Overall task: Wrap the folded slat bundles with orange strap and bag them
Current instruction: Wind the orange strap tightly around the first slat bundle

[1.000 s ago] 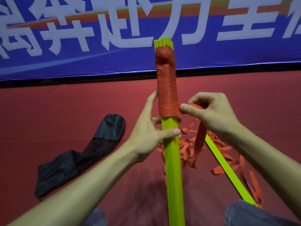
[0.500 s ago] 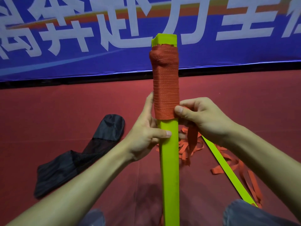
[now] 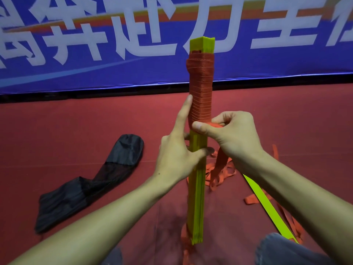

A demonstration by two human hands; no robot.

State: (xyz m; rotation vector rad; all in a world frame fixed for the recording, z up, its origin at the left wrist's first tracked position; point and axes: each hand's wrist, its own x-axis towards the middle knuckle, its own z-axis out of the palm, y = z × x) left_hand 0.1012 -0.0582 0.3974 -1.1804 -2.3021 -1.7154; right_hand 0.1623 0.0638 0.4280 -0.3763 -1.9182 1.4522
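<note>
A yellow-green folded slat bundle (image 3: 196,197) stands upright on the red floor in front of me. Orange strap (image 3: 200,88) is wound tightly round its upper part, leaving the top tip bare. My left hand (image 3: 177,152) grips the bundle just below the wrapped section, its index finger pointing up along the wrap's left side. My right hand (image 3: 233,134) pinches the strap at the wrap's lower edge; loose strap hangs down from it to a tangled heap (image 3: 221,173) on the floor. A black bag (image 3: 91,182) lies to the left.
A loose yellow-green slat (image 3: 265,203) lies on the floor at the right, among orange strap. A blue banner with white characters (image 3: 114,35) closes off the back. My knees in jeans (image 3: 286,251) show at the bottom edge.
The bundle has turned about its long axis, so its layered edge faces me. My right hand has brought the strap round the front again at the wrap's lower edge; the left hand re-gripped.
</note>
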